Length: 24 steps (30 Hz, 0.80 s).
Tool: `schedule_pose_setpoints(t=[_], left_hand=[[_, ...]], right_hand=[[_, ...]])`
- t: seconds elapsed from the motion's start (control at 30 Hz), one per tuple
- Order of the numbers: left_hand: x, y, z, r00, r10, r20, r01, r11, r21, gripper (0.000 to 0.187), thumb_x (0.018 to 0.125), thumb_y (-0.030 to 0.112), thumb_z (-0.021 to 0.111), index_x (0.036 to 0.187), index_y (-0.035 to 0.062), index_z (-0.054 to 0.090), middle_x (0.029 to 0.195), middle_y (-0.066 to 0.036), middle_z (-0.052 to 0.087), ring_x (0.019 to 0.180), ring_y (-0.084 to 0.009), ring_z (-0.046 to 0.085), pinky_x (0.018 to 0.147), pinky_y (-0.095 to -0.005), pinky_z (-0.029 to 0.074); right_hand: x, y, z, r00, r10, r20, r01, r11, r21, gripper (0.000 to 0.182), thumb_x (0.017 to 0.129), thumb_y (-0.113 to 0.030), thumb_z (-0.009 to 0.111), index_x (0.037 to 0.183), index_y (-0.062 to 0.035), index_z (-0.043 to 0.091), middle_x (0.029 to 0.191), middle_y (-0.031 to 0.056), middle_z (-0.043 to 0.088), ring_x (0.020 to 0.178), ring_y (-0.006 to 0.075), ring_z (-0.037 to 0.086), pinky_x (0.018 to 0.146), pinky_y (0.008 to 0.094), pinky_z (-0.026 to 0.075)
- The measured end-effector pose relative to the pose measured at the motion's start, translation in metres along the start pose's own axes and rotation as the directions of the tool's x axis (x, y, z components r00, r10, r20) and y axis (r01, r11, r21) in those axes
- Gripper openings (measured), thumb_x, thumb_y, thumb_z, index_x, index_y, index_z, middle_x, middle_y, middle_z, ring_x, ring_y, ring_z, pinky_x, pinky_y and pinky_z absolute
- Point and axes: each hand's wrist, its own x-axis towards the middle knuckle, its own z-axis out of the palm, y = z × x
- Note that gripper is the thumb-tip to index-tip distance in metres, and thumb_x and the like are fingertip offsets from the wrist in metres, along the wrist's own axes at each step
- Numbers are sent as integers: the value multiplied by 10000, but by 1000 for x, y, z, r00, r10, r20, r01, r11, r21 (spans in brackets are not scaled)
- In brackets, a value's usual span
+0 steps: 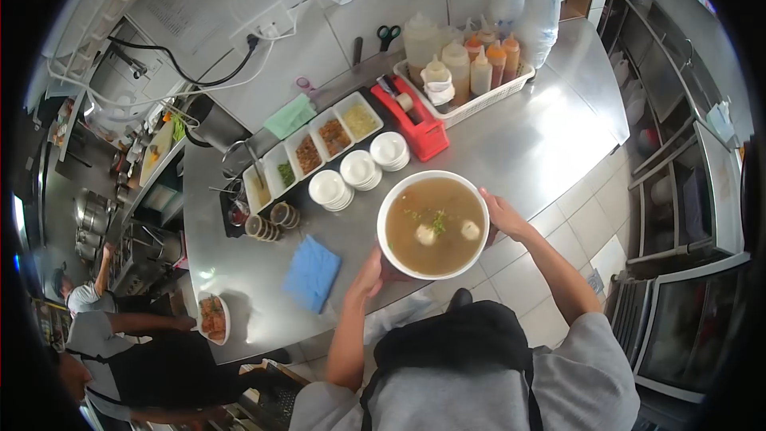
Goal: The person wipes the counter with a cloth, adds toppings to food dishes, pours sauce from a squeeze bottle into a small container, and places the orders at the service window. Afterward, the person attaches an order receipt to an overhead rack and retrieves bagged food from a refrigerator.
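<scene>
A large white bowl of soup [433, 225] is held between my two hands at the front edge of the steel counter. Pale round dumplings or balls and chopped green garnish float in its brown broth. My left hand [368, 272] grips the bowl's lower left side, its fingers partly hidden under it. Against the right rim, my right hand [501, 214] has its thumb near the top edge and the other fingers out of sight below. Close to my left hand lies a folded blue cloth [312, 274]. Stacked small white dishes [360, 169] stand behind the bowl.
Behind are garnish trays [309, 154], a red tape dispenser [410, 118] and a white basket of sauce bottles [488, 104]. At left, a co-worker's hand [185, 323] is at a white dish of food [213, 318]. Shelving [678, 144] stands right.
</scene>
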Motion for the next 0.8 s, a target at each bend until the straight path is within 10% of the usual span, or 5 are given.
schedule_pose_setpoints(t=[0.4, 0.57, 0.73, 0.8], left_hand=[[140, 8, 81, 970, -74, 231, 42, 989, 140, 679, 891, 609, 155, 1351, 127, 284, 1235, -127, 496, 1036, -286, 559, 813, -458, 490], [175, 16, 102, 947, -62, 316, 4, 984, 181, 671, 894, 600, 140, 1343, 125, 292, 1162, -125, 549, 944, -265, 601, 787, -414, 511], [175, 35, 125, 960, 148, 239, -175, 980, 94, 624, 906, 547, 226, 1231, 50, 418, 1090, -180, 567, 845, -260, 635, 616, -347, 556], [166, 47, 112, 993, -6, 121, -36, 940, 340, 575, 926, 508, 224, 1153, 23, 434, 1008, -178, 589, 790, -227, 643, 581, -323, 548]], right_hand=[[14, 16, -129, 935, -134, -328, 110, 990, -89, 723, 904, -574, 254, 938, 69, 582, 622, 114, 587, 417, 148, 518, 370, 257, 424], [28, 18, -168, 955, -51, -293, 39, 998, -47, 609, 936, -468, 314, 1212, 52, 470, 1119, 161, 560, 1075, 187, 477, 914, 293, 374], [51, 34, -196, 912, -405, -65, 374, 886, -274, 496, 913, -288, 452, 1314, -16, 346, 1206, 68, 500, 1093, 146, 467, 937, 292, 376], [82, 63, -229, 975, -167, -146, 165, 986, -24, 469, 934, -282, 408, 1317, -21, 343, 1215, 67, 486, 1100, 158, 464, 946, 298, 366]])
